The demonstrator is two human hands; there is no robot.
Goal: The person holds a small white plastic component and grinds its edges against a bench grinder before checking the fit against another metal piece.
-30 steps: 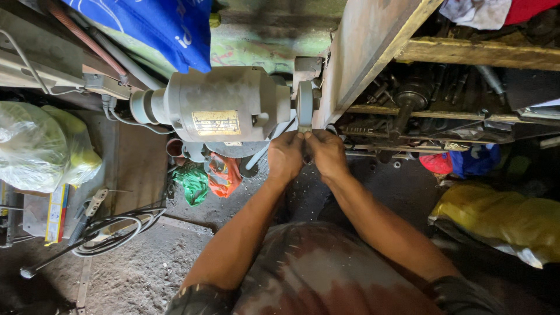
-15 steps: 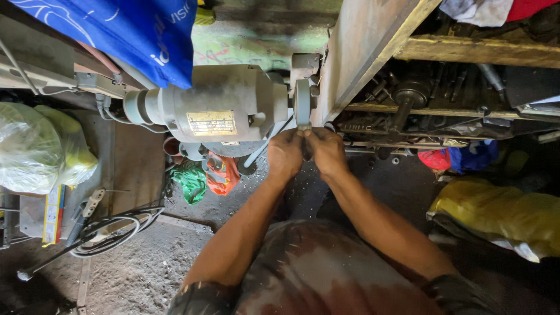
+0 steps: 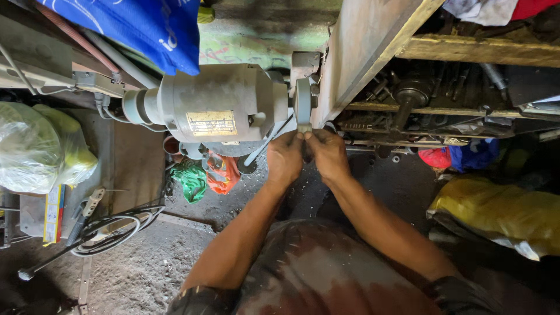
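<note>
Both hands, left (image 3: 284,158) and right (image 3: 328,154), clenched together, pinching small piece against grinding wheel (image 3: 303,100).

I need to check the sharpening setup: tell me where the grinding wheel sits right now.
In the head view, the grinding wheel sits upper centre, on the right end of the grey motor, just above the left hand and right hand.

A gritty concrete floor (image 3: 134,274) carries a coiled cable (image 3: 114,227) at its left edge, beside a pale plastic bag (image 3: 35,146). Green and orange bags (image 3: 204,175) lie mid-floor. A yellow sack (image 3: 496,213) lies at the right edge.
</note>
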